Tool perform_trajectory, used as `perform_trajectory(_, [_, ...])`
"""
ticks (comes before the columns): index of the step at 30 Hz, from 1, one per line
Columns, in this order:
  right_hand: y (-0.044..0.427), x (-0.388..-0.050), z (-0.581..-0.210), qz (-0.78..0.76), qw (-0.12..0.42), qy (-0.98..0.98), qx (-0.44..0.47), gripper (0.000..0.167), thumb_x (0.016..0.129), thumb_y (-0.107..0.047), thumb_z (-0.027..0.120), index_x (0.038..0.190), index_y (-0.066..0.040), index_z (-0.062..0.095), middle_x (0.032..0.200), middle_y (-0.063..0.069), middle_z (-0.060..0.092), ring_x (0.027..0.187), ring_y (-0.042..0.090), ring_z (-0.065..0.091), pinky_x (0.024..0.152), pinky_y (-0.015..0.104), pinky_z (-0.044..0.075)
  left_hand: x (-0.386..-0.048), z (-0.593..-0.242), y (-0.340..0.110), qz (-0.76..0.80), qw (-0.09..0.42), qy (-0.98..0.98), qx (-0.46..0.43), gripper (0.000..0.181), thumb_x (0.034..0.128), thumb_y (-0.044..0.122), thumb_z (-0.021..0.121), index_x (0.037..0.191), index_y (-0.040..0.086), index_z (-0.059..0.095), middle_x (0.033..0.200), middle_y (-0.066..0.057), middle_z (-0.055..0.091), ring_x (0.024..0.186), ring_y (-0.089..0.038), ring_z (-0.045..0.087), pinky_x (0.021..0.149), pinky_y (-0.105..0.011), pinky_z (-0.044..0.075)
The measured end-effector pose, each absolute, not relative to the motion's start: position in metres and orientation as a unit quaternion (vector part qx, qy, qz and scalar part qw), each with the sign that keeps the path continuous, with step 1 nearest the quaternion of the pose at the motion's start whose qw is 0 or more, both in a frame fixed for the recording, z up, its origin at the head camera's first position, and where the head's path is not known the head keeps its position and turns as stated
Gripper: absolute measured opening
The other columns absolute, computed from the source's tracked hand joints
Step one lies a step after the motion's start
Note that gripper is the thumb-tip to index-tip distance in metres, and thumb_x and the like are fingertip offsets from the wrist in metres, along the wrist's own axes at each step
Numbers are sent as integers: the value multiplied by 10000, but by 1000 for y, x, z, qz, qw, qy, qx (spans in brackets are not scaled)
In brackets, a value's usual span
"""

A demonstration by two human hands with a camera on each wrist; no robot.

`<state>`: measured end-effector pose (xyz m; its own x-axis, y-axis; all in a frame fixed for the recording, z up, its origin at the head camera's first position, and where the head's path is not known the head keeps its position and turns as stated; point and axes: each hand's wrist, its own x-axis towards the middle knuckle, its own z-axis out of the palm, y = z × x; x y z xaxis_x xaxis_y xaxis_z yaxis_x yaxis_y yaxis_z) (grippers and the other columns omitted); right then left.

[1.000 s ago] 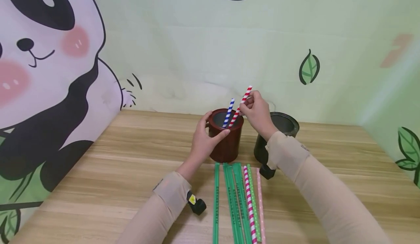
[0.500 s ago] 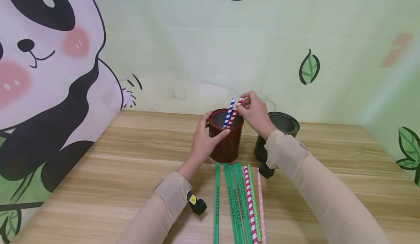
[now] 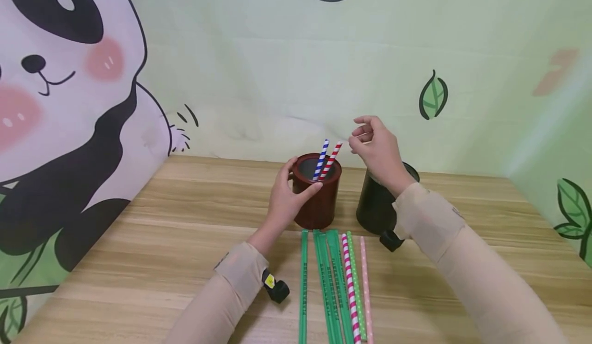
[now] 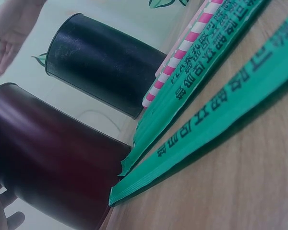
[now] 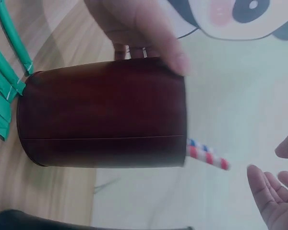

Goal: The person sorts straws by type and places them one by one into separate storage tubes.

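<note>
My left hand [image 3: 288,197] holds the dark red-brown cup [image 3: 319,207] from its left side, thumb across the front near the rim. Two paper straws stand in the cup, leaning right: a blue-striped straw [image 3: 321,158] and a red-striped straw [image 3: 334,156]. Their lower ends are hidden inside. Just right of the straws, my right hand [image 3: 379,151] is raised with loosely bent fingers and nothing between them. The right wrist view shows its fingertips apart from the red-striped straw [image 5: 216,161], and the left thumb [image 5: 170,50] against the cup.
A black cup [image 3: 374,207] stands to the right, partly behind my right forearm. In front lie several green-wrapped straws [image 3: 303,282], a pink-striped straw [image 3: 350,287], a green dotted straw [image 3: 356,282] and a pale pink dotted straw [image 3: 366,287]. A printed backdrop [image 3: 259,76] rises behind the table.
My right hand lowered the red-striped straw into the cup beside the blue-striped one. It then let go and moved up and right. The left hand kept its hold on the cup.
</note>
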<state>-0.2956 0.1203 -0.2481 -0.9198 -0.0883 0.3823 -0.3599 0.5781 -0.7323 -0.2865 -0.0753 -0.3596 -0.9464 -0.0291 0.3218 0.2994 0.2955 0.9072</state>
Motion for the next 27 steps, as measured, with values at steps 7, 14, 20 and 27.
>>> perform_trajectory(7, [132, -268, -237, 423, 166, -879, 143, 423, 946, -184, 553, 1339, -58, 458, 1126, 142, 605, 952, 238, 639, 846, 290, 548, -286, -359, -77, -588, 138, -793, -84, 845, 776, 407, 772, 1473, 190, 346, 1424, -60, 475, 1258, -256, 475, 1030, -464, 455])
perform_trajectory(14, [143, -246, -242, 410, 155, -884, 160, 406, 938, -182, 593, 1303, -44, 482, 1110, 140, 618, 952, 232, 638, 733, 89, 469, -287, -360, -77, -585, 142, -794, -84, 842, 777, 394, 773, 1472, 186, 348, 1430, -67, 473, 1265, -263, 479, 1035, -469, 450])
perform_trajectory(20, [148, -229, -254, 406, 140, -886, 177, 382, 919, -120, 613, 1269, -18, 499, 1083, 169, 621, 888, 212, 609, 702, 138, 511, -287, -360, -77, -584, 138, -796, -85, 837, 785, 400, 765, 1474, 181, 343, 1434, -65, 468, 1270, -264, 478, 1037, -472, 449])
perform_trajectory(27, [155, -216, -269, 399, 124, -890, 182, 361, 906, -87, 627, 1242, -13, 518, 1059, 182, 626, 798, 149, 609, 641, 246, 569, -286, -359, -76, -585, 135, -795, -86, 848, 782, 404, 768, 1478, 186, 337, 1439, -57, 464, 1274, -256, 475, 1042, -470, 443])
